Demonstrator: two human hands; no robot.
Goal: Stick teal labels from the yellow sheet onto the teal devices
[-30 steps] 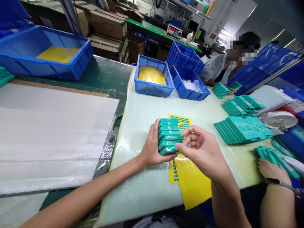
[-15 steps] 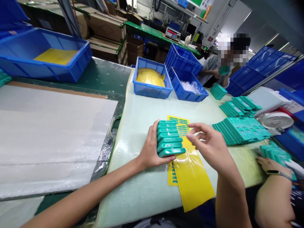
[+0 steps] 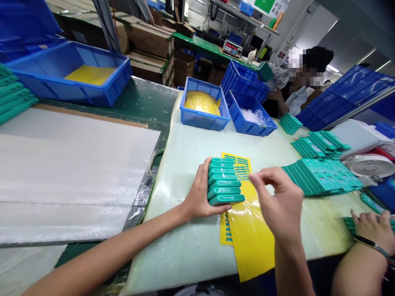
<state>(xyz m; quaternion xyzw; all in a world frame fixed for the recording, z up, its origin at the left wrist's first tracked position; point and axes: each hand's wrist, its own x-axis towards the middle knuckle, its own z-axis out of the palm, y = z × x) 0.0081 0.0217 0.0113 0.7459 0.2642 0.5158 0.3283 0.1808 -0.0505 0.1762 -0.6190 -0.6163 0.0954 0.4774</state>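
My left hand [image 3: 197,195] is wrapped around a stack of green plastic cases [image 3: 224,181], their rounded edges turned towards me. Under and beside the stack lies a yellow sheet of narrow green stickers [image 3: 243,161]. A plain yellow sheet [image 3: 253,242] overlaps it and reaches to the table's near edge. To the right of the stack, my right hand [image 3: 279,201] hovers over the sheets with thumb and forefinger pinched together. Whatever may sit between those fingertips is too small to make out.
Blue bins [image 3: 205,119] stand at the back, one with yellow sheets, another [image 3: 253,125] with clear scraps. Rows of green cases [image 3: 324,174] and a white fan [image 3: 370,164] fill the right side. A co-worker's hand [image 3: 373,230] works at lower right; another person sits beyond.
My right hand's fingers have come together into a pinch at the sticker sheet. My left hand keeps its hold on the stack. The view has shifted slightly left.
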